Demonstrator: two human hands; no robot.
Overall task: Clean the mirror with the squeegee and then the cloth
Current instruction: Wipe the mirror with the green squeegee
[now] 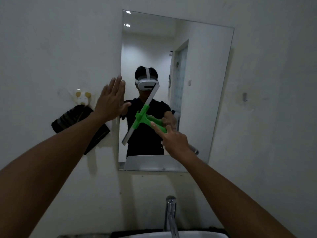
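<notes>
A rectangular mirror [202, 69] hangs on the white wall above the sink. My right hand [173, 140] grips the green handle of a squeegee [142, 117], whose white blade lies slanted against the glass, running from upper right to lower left. My left hand [111, 100] is flat with straight fingers, pressed at the mirror's left edge, partly on the wall. A dark cloth [68, 121] hangs on the wall left of the mirror, partly hidden by my left forearm.
A chrome tap [170, 215] rises over the white sink [197, 235] at the bottom edge. A small white and yellow hook [83, 97] sits on the wall above the cloth. A small metal hook [245, 97] is on the wall to the right.
</notes>
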